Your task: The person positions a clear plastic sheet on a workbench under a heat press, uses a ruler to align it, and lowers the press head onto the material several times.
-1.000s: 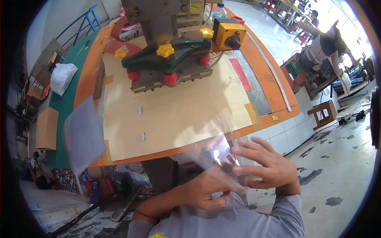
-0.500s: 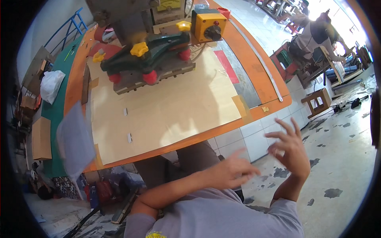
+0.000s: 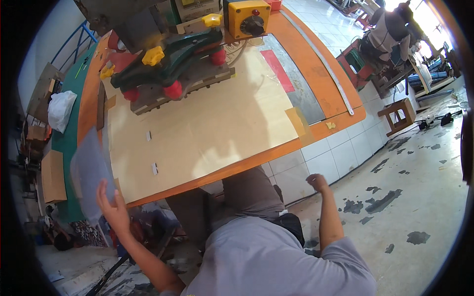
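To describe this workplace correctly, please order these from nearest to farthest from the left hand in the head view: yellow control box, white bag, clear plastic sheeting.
From the left hand:
1. Clear plastic sheeting: right beside it.
2. White bag: farther up, on the green surface.
3. Yellow control box: farthest, near the picture's top.

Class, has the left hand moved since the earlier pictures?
Yes: the left hand has moved leftward, nearer the front left corner of the orange table.
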The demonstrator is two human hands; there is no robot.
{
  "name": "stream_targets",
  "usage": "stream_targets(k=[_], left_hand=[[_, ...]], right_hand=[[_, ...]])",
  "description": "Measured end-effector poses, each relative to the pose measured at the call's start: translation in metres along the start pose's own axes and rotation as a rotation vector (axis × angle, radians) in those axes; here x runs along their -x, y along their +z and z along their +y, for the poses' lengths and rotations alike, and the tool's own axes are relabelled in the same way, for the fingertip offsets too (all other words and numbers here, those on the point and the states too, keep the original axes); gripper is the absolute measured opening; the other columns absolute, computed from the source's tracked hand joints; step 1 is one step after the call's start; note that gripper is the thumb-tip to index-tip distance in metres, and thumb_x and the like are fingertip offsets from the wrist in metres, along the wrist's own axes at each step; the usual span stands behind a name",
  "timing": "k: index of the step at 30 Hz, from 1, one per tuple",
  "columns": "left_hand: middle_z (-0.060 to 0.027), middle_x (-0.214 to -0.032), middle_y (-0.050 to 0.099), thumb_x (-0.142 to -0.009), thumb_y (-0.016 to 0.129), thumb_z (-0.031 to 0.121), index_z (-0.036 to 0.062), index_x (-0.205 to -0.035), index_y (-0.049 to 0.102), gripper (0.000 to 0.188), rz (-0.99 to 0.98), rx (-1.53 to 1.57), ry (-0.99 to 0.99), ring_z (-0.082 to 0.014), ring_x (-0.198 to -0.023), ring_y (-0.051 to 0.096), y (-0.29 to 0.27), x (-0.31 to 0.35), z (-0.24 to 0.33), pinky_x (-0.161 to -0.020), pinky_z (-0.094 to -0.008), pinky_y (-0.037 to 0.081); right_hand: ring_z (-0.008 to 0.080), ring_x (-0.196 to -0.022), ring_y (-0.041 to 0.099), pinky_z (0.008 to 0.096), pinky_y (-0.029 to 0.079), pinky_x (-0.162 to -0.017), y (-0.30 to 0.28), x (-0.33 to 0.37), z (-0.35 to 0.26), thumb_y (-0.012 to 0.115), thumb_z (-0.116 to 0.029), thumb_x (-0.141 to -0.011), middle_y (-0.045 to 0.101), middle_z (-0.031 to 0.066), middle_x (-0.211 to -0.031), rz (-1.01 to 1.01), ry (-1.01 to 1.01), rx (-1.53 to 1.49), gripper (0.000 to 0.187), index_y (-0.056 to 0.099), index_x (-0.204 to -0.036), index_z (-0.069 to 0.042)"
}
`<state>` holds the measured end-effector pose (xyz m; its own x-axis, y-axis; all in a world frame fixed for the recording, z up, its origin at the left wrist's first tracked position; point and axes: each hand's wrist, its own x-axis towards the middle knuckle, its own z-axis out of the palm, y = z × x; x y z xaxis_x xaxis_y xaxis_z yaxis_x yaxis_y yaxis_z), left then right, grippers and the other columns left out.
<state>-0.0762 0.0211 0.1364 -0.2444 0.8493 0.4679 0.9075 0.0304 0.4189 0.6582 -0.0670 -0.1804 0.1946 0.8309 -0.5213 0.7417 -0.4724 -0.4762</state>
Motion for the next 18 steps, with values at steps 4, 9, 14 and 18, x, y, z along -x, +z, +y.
stream_targets(k=[4, 9, 14, 18], left_hand=[[-0.0120, -0.148, 0.059, -0.104, 0.058, 0.014, 0.0030, -0.138, 0.064, 0.036, -0.111, -0.224, -0.032, -0.0336, -0.138, 0.053, -0.020, -0.002, -0.053, -0.117, -0.0447, 0.039], [-0.0122, -0.147, 0.060, -0.103, 0.060, 0.012, 0.0024, -0.133, 0.067, 0.033, -0.213, -0.083, -0.134, -0.0323, -0.137, 0.055, -0.019, -0.004, -0.068, -0.116, -0.0424, 0.040], [-0.0143, -0.147, 0.060, -0.095, 0.072, 0.014, 0.0033, -0.133, 0.068, 0.040, -0.216, -0.039, -0.192, -0.0327, -0.138, 0.054, -0.028, -0.006, -0.069, -0.116, -0.0439, 0.041], [-0.0128, -0.148, 0.059, -0.089, 0.078, 0.016, 0.0058, -0.136, 0.067, 0.050, -0.155, -0.251, -0.078, -0.0335, -0.140, 0.051, -0.031, 0.010, -0.061, -0.117, -0.0466, 0.039]], right_hand=[[0.0331, -0.090, 0.074, 0.0397, 0.059, -0.085, 0.060, -0.006, 0.009, 0.073, -0.011, -0.087, 0.077, 0.0166, -0.097, 0.247, -0.082, -0.029, 0.014, 0.080, -0.097, -0.006], [0.0350, -0.102, 0.073, 0.0442, 0.057, -0.090, 0.070, -0.022, 0.080, 0.058, 0.000, -0.086, 0.077, 0.0175, -0.106, 0.398, 0.258, 0.005, 0.032, 0.077, -0.111, -0.008], [0.0319, -0.106, 0.073, 0.0458, 0.054, -0.093, 0.045, -0.017, 0.104, 0.056, -0.006, -0.091, 0.076, 0.0123, -0.115, 0.515, 0.556, 0.291, 0.033, 0.075, -0.116, -0.016], [0.0332, -0.105, 0.074, 0.0451, 0.056, -0.091, 0.029, -0.004, 0.082, 0.062, -0.013, -0.093, 0.077, 0.0111, -0.114, 0.437, 0.498, 0.243, 0.026, 0.076, -0.115, -0.014]])
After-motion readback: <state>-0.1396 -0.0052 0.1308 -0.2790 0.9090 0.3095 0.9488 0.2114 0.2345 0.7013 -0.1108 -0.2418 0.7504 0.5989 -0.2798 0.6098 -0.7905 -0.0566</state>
